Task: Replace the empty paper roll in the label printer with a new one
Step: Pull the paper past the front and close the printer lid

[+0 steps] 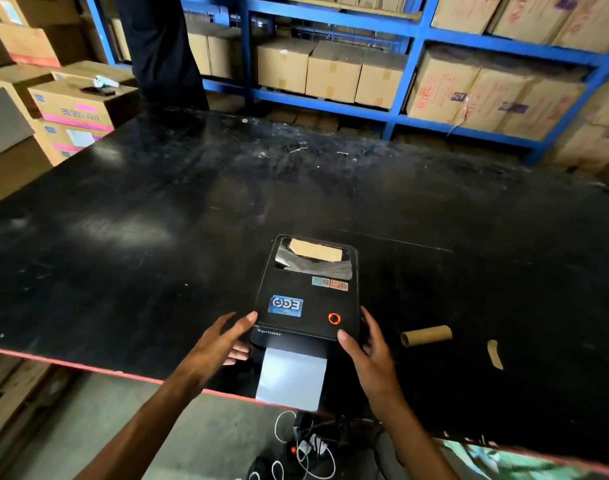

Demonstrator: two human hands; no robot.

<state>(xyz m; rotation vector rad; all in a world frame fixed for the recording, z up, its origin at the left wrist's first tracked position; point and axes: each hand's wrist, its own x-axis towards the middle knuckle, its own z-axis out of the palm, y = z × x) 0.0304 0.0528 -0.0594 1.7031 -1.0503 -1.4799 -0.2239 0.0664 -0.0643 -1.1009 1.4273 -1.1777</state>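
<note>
On the black worktable (157, 209), close to its red front edge, sits the Xprinter label printer (305, 296) with lid shut, its ring light (334, 318) glowing orange-red and a strip of white label paper (291, 375) hanging from the front slot over the table edge; the task appears nearly finished. Left hand (223, 341) and right hand (360, 344) flank the printer's front corners, fingers loosely spread, thumbs touching the lid edge, neither hand closed around anything. For a sound finish, press both corners evenly until the lid latches, keeping the paper straight in the slot. Right of the right hand, well apart from the printer, lies the empty cardboard core (426, 335); beyond it, a torn cardboard scrap (495, 354).
</note>
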